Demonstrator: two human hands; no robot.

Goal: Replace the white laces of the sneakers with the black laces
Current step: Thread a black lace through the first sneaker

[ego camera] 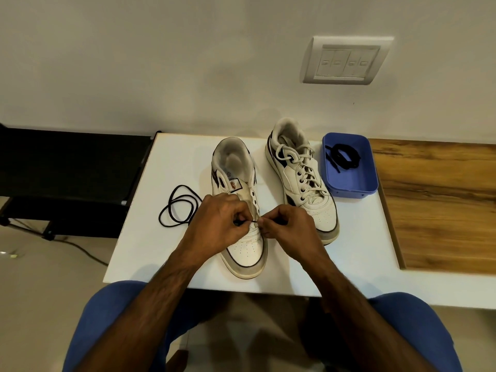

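Two white sneakers stand on the white table [357, 253]. The near left sneaker [243, 253] has no white lace in its eyelets. My left hand [218, 226] and my right hand [288, 228] both pinch a black lace [178, 208] over the lowest eyelets; a short stretch of it runs between my fingertips. The rest of that lace lies in loose loops on the table to the left. The right sneaker [300, 173] carries its white lace [302, 159], threaded and tied.
A blue plastic tray [351, 181] at the back right of the table holds a second coiled black lace [345, 154]. A wooden surface [440, 202] adjoins the table on the right. A dark bench [67, 167] lies to the left. A switch plate [346, 60] is on the wall.
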